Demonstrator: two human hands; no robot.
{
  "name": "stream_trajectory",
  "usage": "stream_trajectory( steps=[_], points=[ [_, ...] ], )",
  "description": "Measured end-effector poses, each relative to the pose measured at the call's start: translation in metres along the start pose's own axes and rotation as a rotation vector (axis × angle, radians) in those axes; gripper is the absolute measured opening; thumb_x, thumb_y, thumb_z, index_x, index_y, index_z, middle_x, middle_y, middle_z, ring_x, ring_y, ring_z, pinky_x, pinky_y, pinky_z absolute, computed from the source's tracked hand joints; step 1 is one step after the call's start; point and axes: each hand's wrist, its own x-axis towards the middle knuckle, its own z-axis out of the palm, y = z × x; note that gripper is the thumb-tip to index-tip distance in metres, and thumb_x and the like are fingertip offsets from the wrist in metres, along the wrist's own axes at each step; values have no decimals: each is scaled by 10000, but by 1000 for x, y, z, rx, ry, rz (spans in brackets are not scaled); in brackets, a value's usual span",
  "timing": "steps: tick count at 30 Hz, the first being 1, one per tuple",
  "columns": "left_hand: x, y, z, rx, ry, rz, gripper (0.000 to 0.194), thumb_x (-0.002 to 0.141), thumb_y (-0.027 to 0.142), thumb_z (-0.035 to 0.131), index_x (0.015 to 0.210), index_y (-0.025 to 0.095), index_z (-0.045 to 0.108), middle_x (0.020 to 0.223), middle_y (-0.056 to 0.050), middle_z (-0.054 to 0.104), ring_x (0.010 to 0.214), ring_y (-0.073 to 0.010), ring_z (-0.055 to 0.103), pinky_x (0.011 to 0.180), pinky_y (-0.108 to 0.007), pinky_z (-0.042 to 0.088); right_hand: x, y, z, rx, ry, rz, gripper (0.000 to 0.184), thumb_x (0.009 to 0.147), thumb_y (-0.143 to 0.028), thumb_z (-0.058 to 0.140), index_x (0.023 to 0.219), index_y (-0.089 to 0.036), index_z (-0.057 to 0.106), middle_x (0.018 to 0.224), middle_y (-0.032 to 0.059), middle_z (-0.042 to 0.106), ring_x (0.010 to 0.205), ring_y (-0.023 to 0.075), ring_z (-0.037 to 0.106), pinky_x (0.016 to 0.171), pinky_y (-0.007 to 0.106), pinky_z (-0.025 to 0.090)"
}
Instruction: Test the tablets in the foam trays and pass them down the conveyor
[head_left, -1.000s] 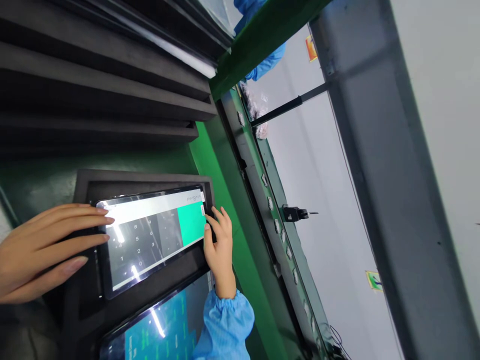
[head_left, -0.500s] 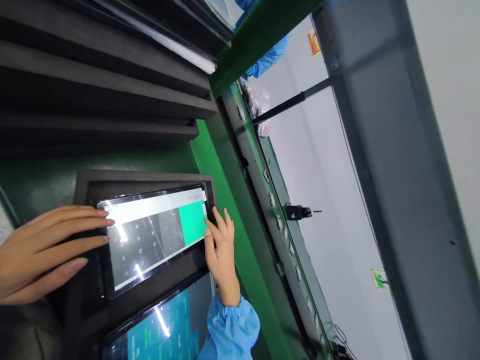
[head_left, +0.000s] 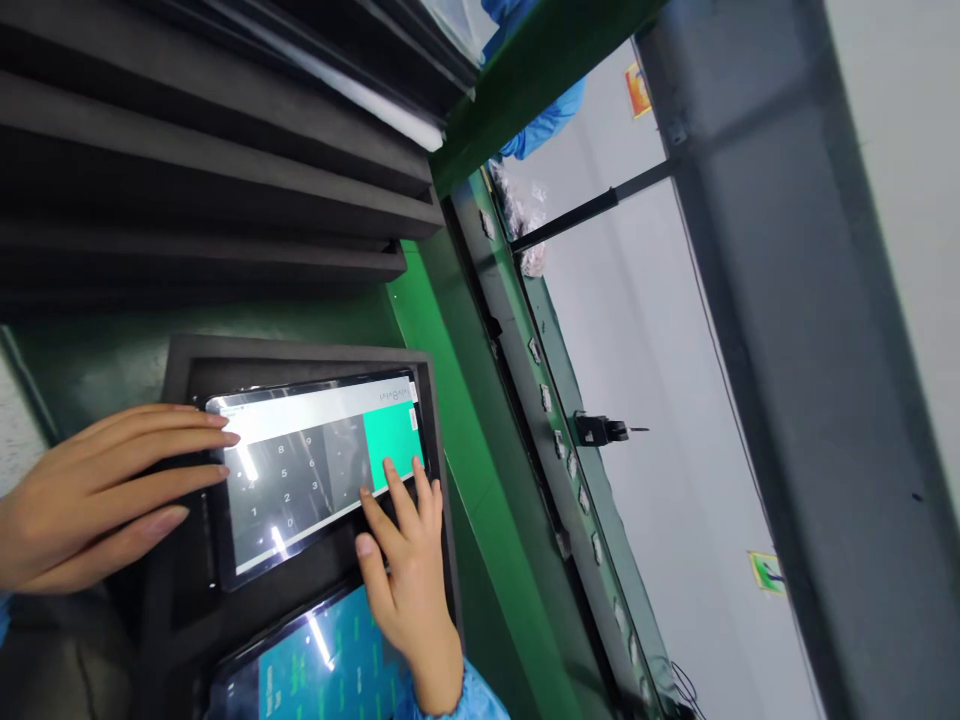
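Where a dark foam tray [head_left: 300,347] sits at the lower left of the frame in the head view, we see two devices lying in it, one above the other. Nearer the tray's upper rim is a tablet [head_left: 289,480], its right end slightly higher in the frame; the lit screen shows a white strip, grey number keys and a green panel [head_left: 381,440] at the right. Below it, cut by the bottom edge, lies a second tablet [head_left: 322,660] with a blue screen, partly behind our right hand [head_left: 409,570]. Our left hand [head_left: 90,500] reaches in from the left edge, fingers straight, tips over the upper tablet's left end. Our right hand, in a blue sleeve [head_left: 476,700], comes up from the bottom, fingers parted over the lower right edge of the same screen. Both hands are unclenched and grip nothing; whether the fingertips press the glass, we cannot tell. Across the upper left we have a stack of foam trays [head_left: 225,150], their insides hidden from us. Near the top, right of centre, a clear plastic bag [head_left: 517,200] is bunched up, its contents too blurred to name.
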Motion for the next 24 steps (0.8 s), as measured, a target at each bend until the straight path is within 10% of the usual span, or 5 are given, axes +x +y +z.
stream_trajectory(
  steps=[17,24],
  points=[
    [18,4,-1,25,74,16,339,909,136,525,1200,244,661,1333,-53,624,1289,-230,541,1190,-430,333,-90,42,10,51,295,418,485,1010,-376,522,1493,-336,502,1625,81,408,1534,375,317,1077,639,499],
    [26,5,2,115,154,17,268,903,242,535,1137,250,665,1265,-61,634,1301,-205,522,1237,-346,260,-131,59,27,213,373,654,509,995,-472,541,1448,-241,565,1621,107,419,1549,361,287,1202,603,356]
  ],
)
